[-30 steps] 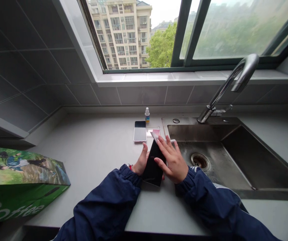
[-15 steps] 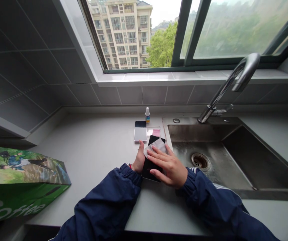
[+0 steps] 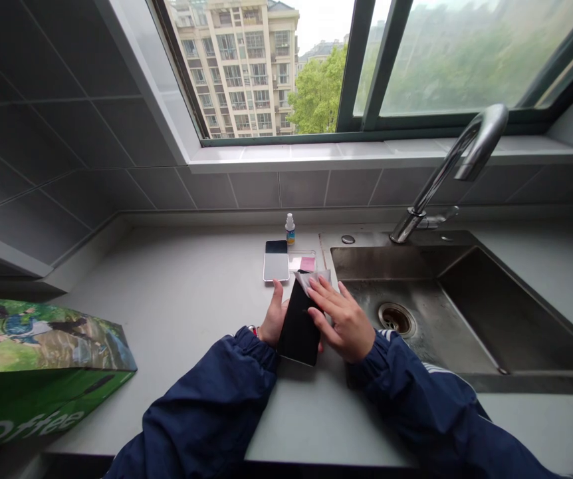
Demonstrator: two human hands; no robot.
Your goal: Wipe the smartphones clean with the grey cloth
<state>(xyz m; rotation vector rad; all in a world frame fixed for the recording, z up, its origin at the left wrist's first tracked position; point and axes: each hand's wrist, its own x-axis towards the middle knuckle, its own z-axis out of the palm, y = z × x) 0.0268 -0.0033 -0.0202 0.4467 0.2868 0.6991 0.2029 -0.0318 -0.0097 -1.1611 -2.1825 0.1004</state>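
Note:
My left hand (image 3: 272, 320) holds a black smartphone (image 3: 297, 332) from its left side and from underneath, thumb standing up beside the edge. The phone is tilted over the counter, its dark face up. With its fingers over a pale grey cloth (image 3: 305, 278), my right hand (image 3: 342, 320) presses the cloth on the phone's upper right part. Just beyond the hands lie a second phone (image 3: 276, 263) with a silvery rim and a clear case (image 3: 295, 260) with something pink in it. A small white-capped spray bottle (image 3: 290, 229) stands upright behind them.
To the right is a steel sink (image 3: 466, 384) with a chrome faucet (image 3: 446, 176). A green printed box or bag (image 3: 47, 379) marked "Coffee" stands at the left on the white counter (image 3: 177, 286). A window (image 3: 316, 73) is behind.
My right hand has slid the cloth toward the phone's upper right corner, baring more of its dark face. My left hand keeps its hold. The view has shifted slightly.

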